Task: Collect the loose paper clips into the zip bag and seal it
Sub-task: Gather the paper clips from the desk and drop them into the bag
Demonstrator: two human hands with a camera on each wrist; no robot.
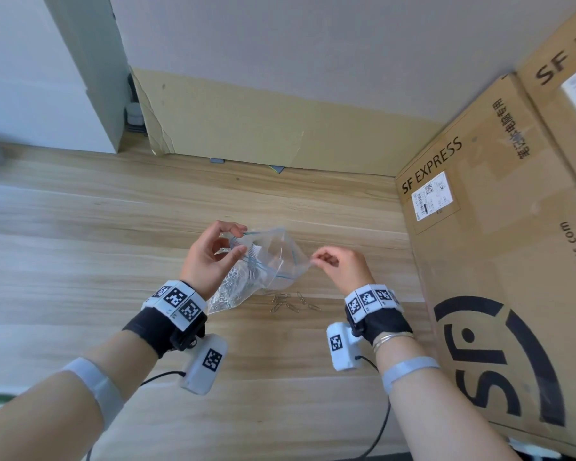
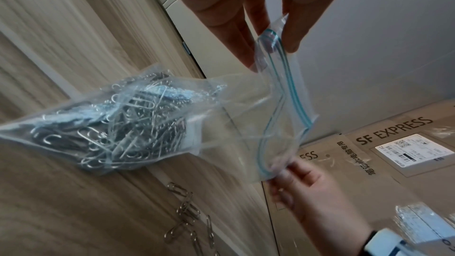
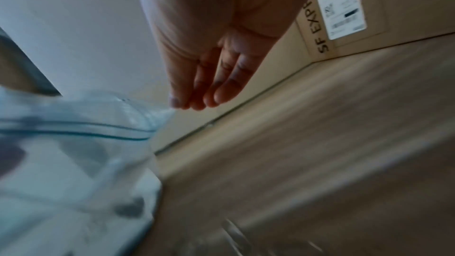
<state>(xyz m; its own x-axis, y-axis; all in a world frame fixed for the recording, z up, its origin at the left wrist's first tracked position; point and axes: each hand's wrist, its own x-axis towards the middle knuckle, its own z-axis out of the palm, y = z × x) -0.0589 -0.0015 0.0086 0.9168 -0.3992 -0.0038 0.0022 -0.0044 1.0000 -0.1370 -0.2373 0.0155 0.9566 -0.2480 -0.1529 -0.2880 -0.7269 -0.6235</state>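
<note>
1. A wooden table [image 1: 113, 247] carries everything.
2. Large cardboard boxes [image 1: 499, 234] printed "SF EXPRESS" stand at the right.
3. A flat cardboard sheet [image 1: 280, 124] leans against the wall behind.

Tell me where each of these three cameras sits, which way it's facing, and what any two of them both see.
Head: on the person's head, looking forward and down at the wooden table; both forearms show, left hand and right hand pinching the zip bag.
Left wrist: looks along the left hand's fingers at the bag's open zip edge, across to the right hand.
Right wrist: looks along the right fingers; blurred bag corner.
Shared: head and left wrist both show the loose paper clips and the SF Express box.
</note>
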